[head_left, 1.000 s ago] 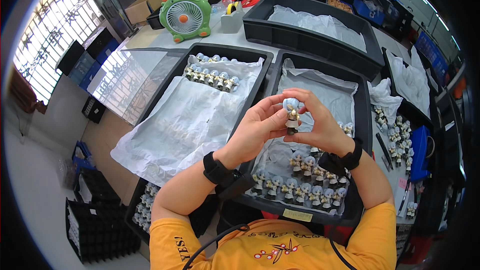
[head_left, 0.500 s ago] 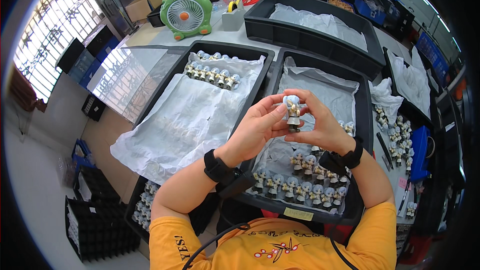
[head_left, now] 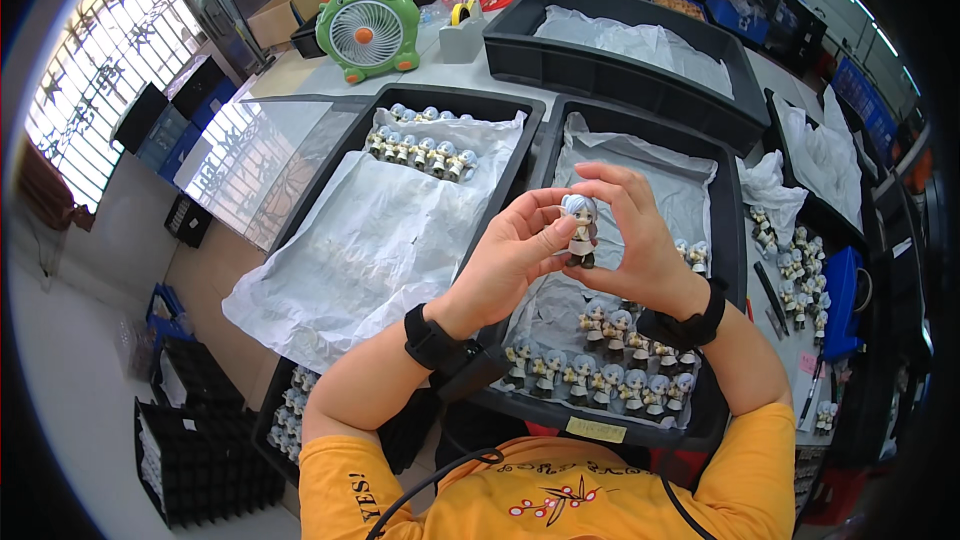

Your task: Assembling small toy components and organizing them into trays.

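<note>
As I see it remotely, figurine (head_left: 580, 233): near upright above the lined black tray (head_left: 733, 205).
Left hand (head_left: 508, 252): pinching the figurine.
Right hand (head_left: 652, 252): curved wide beside it; contact, I cannot tell.

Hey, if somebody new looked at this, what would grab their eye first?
Probably the pale-haired figurine, upright near the picture's middle in the left hand, with the right hand curved around its other side. Then perhaps the green fan at upper left, and the matching figures lined up in the near end of the black tray below the hands.
</note>
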Tool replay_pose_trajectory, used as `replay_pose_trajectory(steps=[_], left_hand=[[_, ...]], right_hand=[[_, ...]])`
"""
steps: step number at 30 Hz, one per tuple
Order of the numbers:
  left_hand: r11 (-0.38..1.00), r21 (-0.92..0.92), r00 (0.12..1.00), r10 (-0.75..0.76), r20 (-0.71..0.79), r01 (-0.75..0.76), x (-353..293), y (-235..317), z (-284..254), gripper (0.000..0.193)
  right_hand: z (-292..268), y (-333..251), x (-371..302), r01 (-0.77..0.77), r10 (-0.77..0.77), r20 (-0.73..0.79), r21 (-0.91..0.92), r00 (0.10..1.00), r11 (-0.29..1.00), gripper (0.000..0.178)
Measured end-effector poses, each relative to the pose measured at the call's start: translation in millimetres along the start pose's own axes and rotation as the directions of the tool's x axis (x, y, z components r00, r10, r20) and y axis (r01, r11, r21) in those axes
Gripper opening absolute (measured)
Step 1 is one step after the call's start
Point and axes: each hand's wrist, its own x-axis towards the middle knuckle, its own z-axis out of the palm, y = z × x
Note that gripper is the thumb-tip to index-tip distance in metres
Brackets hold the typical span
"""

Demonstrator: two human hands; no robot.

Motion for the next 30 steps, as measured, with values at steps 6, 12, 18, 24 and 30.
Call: replay_pose_trajectory(steps=[6, 12, 18, 24, 30], left_hand=[[0.990, -0.133, 0.993, -0.034, 0.111, 0.049, 1, 0, 2, 0.039], [0.981, -0.146, 0.977, -0.103, 0.186, 0.131, 3, -1, 1, 0.038], [0.984, -0.161, 0.981, -0.044, 0.189, 0.075, 2, 0, 3, 0.040], [0.993, 0.100, 0.988, -0.079, 0.132, 0.066, 5, 17, -3, 0.038], [0.673, 0.739, 0.957, 0.202, -0.210, 0.020, 61, 86, -66, 0.034]], right_hand=[[-2, -4, -2, -0.022, 0.023, -0.012, 0.072, 1.000, 0.997, 0.070], [3, -5, -3, 0.018, -0.015, -0.021, 0.126, 1.000, 0.992, 0.072], [5, -11, -2, -0.046, 0.043, 0.017, 0.253, 0.999, 0.966, 0.076], [-3, -2, -5, -0.092, 0.088, 0.030, 0.238, 0.996, 0.967, 0.086], [-9, 8, -2, -0.134, 0.155, -0.047, 0.307, 0.987, 0.942, 0.074]])
